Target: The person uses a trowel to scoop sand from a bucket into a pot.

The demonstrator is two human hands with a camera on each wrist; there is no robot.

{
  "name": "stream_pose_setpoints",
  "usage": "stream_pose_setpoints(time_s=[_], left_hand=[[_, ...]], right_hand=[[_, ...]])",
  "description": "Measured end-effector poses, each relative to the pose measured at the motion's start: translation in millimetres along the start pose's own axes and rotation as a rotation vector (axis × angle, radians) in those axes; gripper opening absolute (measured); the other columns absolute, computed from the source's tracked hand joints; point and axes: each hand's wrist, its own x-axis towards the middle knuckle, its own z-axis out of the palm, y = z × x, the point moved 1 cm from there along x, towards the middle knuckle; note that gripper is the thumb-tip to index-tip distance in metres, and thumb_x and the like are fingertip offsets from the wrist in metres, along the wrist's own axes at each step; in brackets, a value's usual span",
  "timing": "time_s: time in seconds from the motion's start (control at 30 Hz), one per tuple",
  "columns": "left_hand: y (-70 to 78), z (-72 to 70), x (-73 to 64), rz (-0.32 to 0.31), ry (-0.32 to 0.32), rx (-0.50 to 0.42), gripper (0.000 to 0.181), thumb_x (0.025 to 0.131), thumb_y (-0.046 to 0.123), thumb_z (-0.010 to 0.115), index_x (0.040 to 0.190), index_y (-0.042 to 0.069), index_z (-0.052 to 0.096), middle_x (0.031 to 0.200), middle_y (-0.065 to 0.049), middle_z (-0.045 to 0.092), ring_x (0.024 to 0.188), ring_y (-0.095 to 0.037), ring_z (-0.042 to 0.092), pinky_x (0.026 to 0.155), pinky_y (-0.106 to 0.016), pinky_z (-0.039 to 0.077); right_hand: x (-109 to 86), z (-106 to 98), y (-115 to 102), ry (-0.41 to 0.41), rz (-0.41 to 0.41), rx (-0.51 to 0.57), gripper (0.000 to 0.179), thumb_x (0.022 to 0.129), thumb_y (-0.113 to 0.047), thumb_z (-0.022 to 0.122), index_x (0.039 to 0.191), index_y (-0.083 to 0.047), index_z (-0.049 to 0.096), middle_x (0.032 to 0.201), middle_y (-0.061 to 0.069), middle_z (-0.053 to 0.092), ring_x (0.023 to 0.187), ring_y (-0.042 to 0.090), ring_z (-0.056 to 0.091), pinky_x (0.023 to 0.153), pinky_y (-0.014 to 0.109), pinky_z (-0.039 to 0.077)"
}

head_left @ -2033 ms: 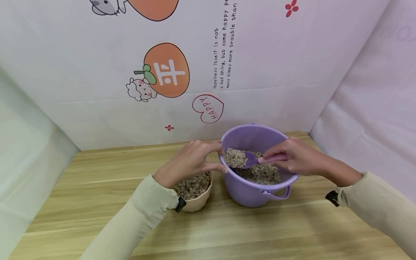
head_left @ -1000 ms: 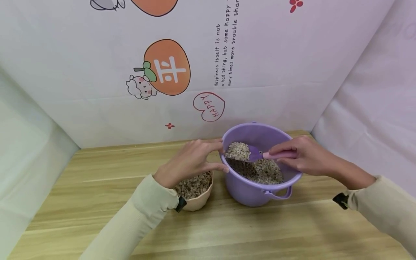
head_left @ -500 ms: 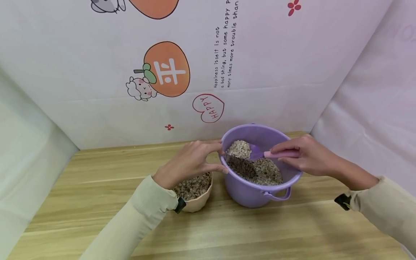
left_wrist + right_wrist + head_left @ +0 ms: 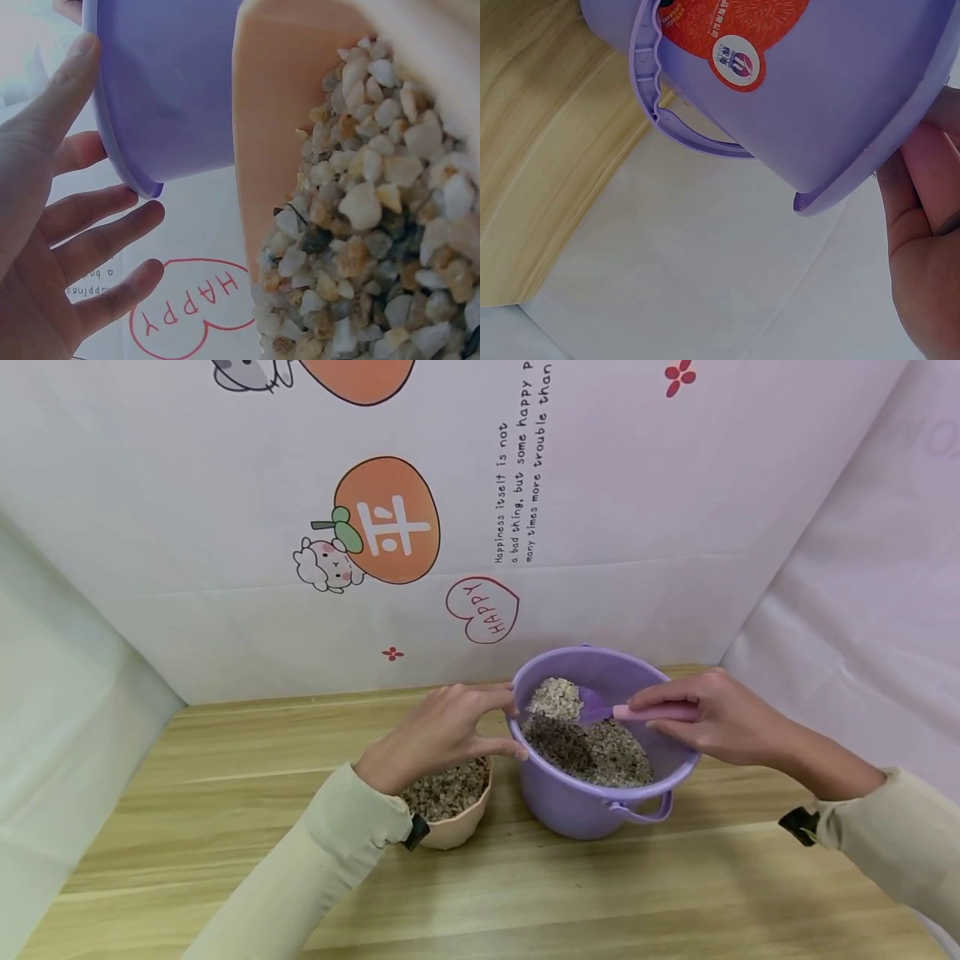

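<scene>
My right hand [image 4: 720,710] grips the pink handle of a small shovel [image 4: 654,712]. The shovel's purple blade is heaped with pale gravel [image 4: 557,700], level above the gravel left inside the purple bucket [image 4: 570,806]. In the right wrist view the pink handle [image 4: 933,176] shows between the fingers, while the blade is hidden behind the bucket wall. With thumb and spread fingers, my left hand [image 4: 438,731] touches the bucket's left rim [image 4: 112,142]. Beneath that hand stands a peach pot [image 4: 455,829] filled with gravel [image 4: 375,225], partly covered by the wrist.
Bucket and pot stand side by side on a wood-grain table [image 4: 480,902]. Behind them rises a white printed backdrop [image 4: 630,510], with white cloth at both sides. The bucket's handle [image 4: 652,810] hangs at its front right.
My right hand has moved right and slightly up, lifting the loaded shovel higher and away from the left rim. More gravel in the bucket shows beneath it. My left hand stays at the rim.
</scene>
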Motion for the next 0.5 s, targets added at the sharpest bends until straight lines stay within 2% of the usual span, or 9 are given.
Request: stream_pose_setpoints(time_s=[0.33,0.5], left_hand=[[0.3,-2.2,1.1,-0.035,-0.038,0.019,0.042,0.082,0.052,0.076,0.106,0.018,0.069,0.119,0.008,0.070,0.077,-0.004,0.059,0.072,-0.024,0.049],[0.2,-4.9,1.3,-0.020,-0.069,0.041,0.044,0.085,0.051,0.074,0.112,0.017,0.069,0.120,0.006,0.070,0.081,-0.005,0.063,0.075,-0.024,0.051]], right_hand=[[2.8,-2.4,-4.3,-0.001,-0.001,-0.008,0.036,0.072,0.016,0.078,0.102,-0.003,0.077,0.096,0.008,0.076,0.080,0.007,0.071,0.062,0.016,0.054],[3.5,-4.6,-6.9,-0.006,-0.006,-0.008,0.032,0.075,0.011,0.079,0.103,-0.003,0.076,0.098,0.008,0.076,0.081,0.012,0.072,0.065,0.017,0.055]])
